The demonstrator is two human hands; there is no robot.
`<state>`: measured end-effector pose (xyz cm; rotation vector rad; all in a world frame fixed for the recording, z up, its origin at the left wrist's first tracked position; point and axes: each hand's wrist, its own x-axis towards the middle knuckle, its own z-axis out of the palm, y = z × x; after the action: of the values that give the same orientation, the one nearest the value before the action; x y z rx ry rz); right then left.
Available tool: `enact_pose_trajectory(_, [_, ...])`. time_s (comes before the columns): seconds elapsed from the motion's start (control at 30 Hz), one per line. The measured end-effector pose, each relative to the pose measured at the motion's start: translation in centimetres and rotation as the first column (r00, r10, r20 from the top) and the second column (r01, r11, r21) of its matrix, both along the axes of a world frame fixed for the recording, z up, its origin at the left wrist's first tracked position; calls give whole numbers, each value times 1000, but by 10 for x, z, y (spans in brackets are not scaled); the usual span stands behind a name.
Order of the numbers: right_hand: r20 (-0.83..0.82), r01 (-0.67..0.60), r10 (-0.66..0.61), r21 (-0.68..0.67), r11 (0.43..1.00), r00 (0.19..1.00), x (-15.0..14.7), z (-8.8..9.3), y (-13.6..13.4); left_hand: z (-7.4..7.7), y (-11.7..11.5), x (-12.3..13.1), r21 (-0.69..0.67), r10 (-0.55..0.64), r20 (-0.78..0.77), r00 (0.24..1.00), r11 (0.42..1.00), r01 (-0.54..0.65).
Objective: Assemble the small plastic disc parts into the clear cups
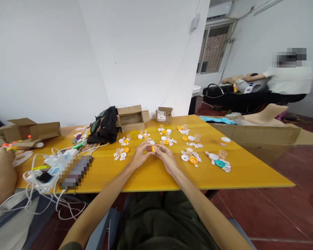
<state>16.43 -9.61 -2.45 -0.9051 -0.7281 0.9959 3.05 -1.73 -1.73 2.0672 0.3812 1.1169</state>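
Note:
Both hands meet over the table's middle around a small orange ring-shaped plastic part (pixel 153 149). My left hand (pixel 141 154) has its fingers closed on the part's left side. From the right, my right hand (pixel 167 156) pinches the same part. Fingers cover much of it. Just beyond sits a white round piece (pixel 151 142). Around the hands lie clusters of orange discs (pixel 193 160), white discs (pixel 184 158), clear plastic cups (pixel 222 154) and white cut-out pieces (pixel 197 146). One cluster at the right has a teal disc (pixel 220 163).
Cardboard boxes (pixel 131 118) and a black bag (pixel 106 126) stand at the back. Left lie a power strip (pixel 67 156) with tangled white cables and a dark, pixelated flat object (pixel 77 172). A co-worker's arm (pixel 3 170) is at far left. A capped clear jar (pixel 225 141) stands right.

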Motion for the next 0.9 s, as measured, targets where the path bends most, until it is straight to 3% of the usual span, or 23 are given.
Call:
enact_pose_trajectory(0.13, [26, -76, 77, -27, 997, 997, 1, 2, -2, 0, 1, -1, 22, 10, -3, 1000, 1000, -10])
enact_pose_trajectory(0.27, [23, -64, 65, -18, 998, 998, 1, 3, -3, 0, 1, -2, 13, 45, -30, 999, 999, -44])
enact_pose_trajectory(0.73, [-217, -153, 140, -46, 987, 966, 6, -9, 7, 9, 5, -6, 1, 108, -127, 986, 994, -108])
enact_pose_trajectory(0.9, [-301, -133, 107, -65, 989, 947, 12, -11, 9, 17, 22, -22, 12, 264, -116, 958, 964, -264])
